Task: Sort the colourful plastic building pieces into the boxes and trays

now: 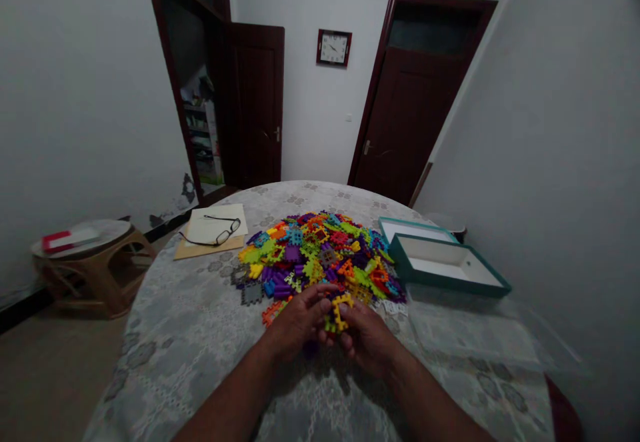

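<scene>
Both my hands meet over the near edge of a heap of colourful plastic interlocking building pieces (pixel 313 253). Between them is a yellow square frame piece (pixel 343 313) with notched edges, with some green showing just below it. The fingers of my right hand (pixel 367 334) close on the yellow piece, the thumb on its face. My left hand (pixel 303 319) has its fingers curled against the left side of the same pieces. Palms and some fingertips are hidden. An orange piece (pixel 271 313) lies beside my left hand, and a grey square piece (pixel 252 293) lies farther left.
The round table wears a patterned grey cloth (pixel 180 362). Eyeglasses (pixel 223 234) rest on papers (pixel 200 229) at the left. To the right stand an open green-edged box (pixel 447 272) and a clear plastic cover (pixel 475 329). A stool (pixel 100 282) is beyond the table's left side.
</scene>
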Tool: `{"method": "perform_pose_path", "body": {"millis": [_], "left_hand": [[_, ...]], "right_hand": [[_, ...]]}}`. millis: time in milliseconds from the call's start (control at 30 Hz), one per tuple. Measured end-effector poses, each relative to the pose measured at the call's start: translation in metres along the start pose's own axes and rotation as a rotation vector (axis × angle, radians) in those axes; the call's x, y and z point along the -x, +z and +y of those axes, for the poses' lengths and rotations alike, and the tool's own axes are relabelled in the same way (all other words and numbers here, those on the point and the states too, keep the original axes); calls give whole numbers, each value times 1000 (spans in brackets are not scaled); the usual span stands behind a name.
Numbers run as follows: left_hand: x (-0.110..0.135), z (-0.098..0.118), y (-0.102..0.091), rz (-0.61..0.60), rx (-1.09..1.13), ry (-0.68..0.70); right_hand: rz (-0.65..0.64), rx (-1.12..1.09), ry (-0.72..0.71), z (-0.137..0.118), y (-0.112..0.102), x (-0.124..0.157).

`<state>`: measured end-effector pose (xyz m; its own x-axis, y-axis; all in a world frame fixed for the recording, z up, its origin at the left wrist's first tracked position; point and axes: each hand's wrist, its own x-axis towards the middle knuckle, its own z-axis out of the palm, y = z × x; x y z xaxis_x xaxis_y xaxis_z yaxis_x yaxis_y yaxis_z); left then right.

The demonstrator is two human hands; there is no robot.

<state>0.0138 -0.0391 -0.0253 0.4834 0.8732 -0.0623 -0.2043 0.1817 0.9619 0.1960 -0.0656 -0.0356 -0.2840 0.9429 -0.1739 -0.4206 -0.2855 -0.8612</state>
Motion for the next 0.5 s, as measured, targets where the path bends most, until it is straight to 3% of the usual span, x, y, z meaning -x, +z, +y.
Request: {"method": "perform_pose_path", "body": {"millis": [200,333,400,500], "left_hand": [[-4,3,-4,84,-214,31],[-2,11,-2,117,-232,60],[0,18,-5,219,-263,102],[2,29,-17,476,-480,192]], "right_hand": [[17,53,68,-6,5,4],[-1,185,37,-26,4,10],[46,277,-39,-49,-6,11],[241,465,-241,-99,-39,8]]}}
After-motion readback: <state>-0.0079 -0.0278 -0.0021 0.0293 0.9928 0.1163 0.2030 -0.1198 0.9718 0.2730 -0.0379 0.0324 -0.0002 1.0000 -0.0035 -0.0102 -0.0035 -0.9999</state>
